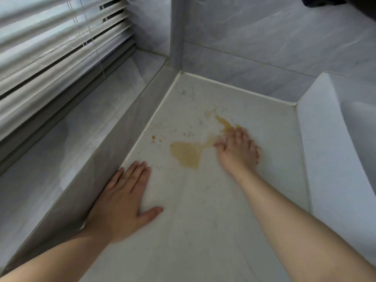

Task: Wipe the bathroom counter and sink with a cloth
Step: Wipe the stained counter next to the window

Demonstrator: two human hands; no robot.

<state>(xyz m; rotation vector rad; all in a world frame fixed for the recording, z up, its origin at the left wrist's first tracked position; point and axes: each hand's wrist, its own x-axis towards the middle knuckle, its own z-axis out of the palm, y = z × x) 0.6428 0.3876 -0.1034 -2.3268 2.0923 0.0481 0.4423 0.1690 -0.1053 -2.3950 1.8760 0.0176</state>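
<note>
The pale counter (pixel 193 220) carries a yellow-brown spill (pixel 186 154) (crumbs (pixel 153 137) beside it); the white sink (pixel 335 159), apparently, adjoins its right edge.

Single head view, wide-angle, worn high, looking forward and steeply down at close range onto the table (pixel 213 210). Faces the tiled corner (pixel 177 37); window blind (pixel 50 47) fills upper left, sink (pixel 335 159) cut by right edge

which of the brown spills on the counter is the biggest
The broad puddle between the left hand and right hand; the streak beyond it is narrow, and the specks by the counter's left edge are tiny.
</note>
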